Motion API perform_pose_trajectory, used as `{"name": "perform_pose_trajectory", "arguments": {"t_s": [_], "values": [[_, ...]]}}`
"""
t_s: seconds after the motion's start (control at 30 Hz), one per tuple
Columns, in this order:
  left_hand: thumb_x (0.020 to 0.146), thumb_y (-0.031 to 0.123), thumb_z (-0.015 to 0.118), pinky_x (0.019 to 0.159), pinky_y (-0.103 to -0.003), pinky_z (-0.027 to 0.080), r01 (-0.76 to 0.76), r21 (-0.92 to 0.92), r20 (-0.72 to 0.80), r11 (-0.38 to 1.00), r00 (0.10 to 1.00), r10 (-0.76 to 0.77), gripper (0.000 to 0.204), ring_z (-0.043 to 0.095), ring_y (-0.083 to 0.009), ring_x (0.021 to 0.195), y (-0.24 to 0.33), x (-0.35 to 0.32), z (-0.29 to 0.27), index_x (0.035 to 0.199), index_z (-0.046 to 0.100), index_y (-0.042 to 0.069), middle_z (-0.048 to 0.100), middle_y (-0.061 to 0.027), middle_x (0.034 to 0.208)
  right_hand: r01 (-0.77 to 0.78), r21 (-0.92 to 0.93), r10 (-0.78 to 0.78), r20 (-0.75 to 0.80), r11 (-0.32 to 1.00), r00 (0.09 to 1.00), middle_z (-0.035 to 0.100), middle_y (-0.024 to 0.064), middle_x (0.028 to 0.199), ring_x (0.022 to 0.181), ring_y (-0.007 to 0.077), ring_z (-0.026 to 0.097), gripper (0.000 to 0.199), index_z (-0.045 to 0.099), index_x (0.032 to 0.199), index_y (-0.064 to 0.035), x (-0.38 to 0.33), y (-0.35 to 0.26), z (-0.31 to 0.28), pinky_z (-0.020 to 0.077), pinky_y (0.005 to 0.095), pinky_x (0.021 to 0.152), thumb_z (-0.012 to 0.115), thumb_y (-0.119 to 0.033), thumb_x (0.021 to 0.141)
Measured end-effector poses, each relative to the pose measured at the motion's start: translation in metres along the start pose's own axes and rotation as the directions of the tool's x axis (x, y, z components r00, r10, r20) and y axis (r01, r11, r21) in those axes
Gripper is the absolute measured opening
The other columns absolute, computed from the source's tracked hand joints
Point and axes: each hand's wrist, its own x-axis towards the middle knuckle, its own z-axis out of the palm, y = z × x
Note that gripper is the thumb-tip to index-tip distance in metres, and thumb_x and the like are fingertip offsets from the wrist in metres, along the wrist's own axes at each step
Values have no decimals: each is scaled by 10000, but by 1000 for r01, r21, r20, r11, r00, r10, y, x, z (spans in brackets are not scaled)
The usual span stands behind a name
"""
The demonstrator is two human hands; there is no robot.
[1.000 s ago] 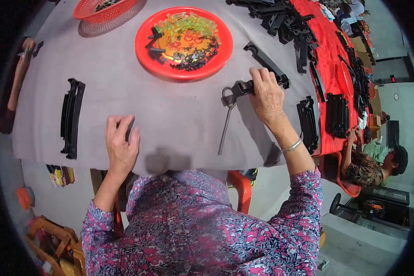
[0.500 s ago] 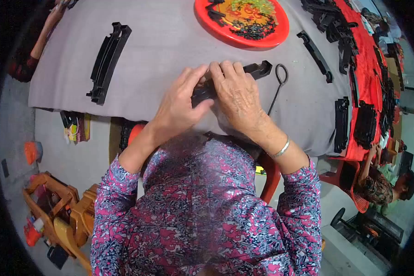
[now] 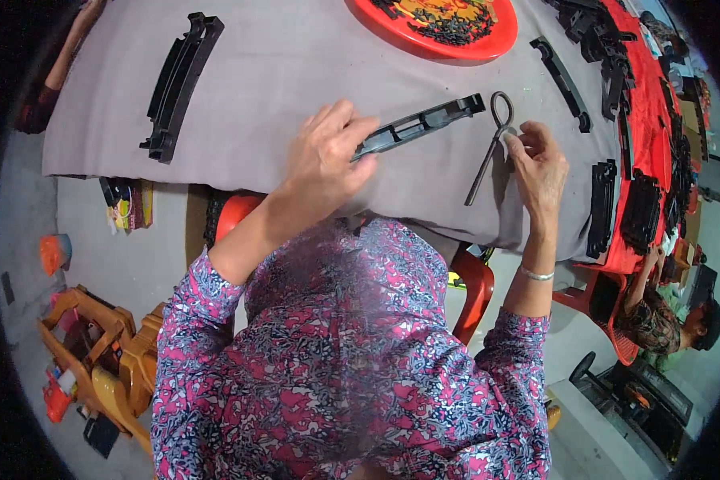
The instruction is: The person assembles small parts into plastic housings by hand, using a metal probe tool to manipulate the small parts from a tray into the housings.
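My left hand [image 3: 332, 152] is closed around the near-left end of a long, narrow black plastic part [image 3: 424, 122] with open slots. The part slants up to the right above the grey cloth, its far end showing. My right hand [image 3: 542, 168], a bracelet at its wrist, has thumb and fingers bent at the neck of a dark metal rod [image 3: 482, 170] with a looped handle. The thumb lies against the rod just below the loop; the fingers' exact contact is partly hidden. The rod's straight end points toward me.
A red basin [image 3: 500, 44] of small black pieces stands at the back. Similar black parts lie on the cloth at left [image 3: 182, 88] and right [image 3: 562, 84]. More black parts pile up along the red cloth [image 3: 628, 80]. Another person [image 3: 664, 320] sits at far right.
My right hand has left the black part and moved right to the looped rod. My left hand keeps hold of the part, which now shows more of its length. The view has shifted slightly.
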Motion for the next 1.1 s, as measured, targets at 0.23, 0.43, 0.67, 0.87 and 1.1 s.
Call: {"name": "perform_pose_trajectory", "arguments": {"t_s": [0.23,0.43,0.67,0.87,1.1], "values": [[671,34,650,709,-416,461,-3,-62,-68,998,998,-1,293,549,-293,809,6,0,4,963,647,14,511,-109,845,-22,-170,26,25,985,999,657,123,732,667,219,645,339,656,970,0,10,-14,19,517,346,661,761,-239,755],[675,38,646,730,-416,463,9,-88,-41,996,999,-13,305,549,-295,816,4,2,1,980,652,30,519,-112,852,81,-135,-78,30,987,997,654,116,726,657,235,636,297,659,945,1,21,-1,25,509,364,657,747,-213,759],[702,68,734,731,-370,454,24,-193,77,981,997,-9,346,572,-260,847,-10,8,-14,1037,664,23,571,-94,894,-10,-126,22,90,992,996,646,100,701,637,186,607,249,660,884,-5,32,8,17,494,329,637,744,-207,765],[693,123,735,816,-370,373,-62,-86,200,994,977,78,352,546,-232,911,-24,12,-16,1037,679,71,596,-44,923,-57,144,55,16,988,998,638,41,699,655,100,573,204,663,871,-2,45,12,10,476,280,625,725,-184,803],[658,73,688,822,-381,370,-63,-42,248,997,966,72,342,534,-238,925,-23,27,-8,1000,683,69,605,-43,932,150,299,-161,12,942,987,681,53,773,707,84,607,160,686,932,-1,84,-35,32,496,257,680,688,-136,845]]}}
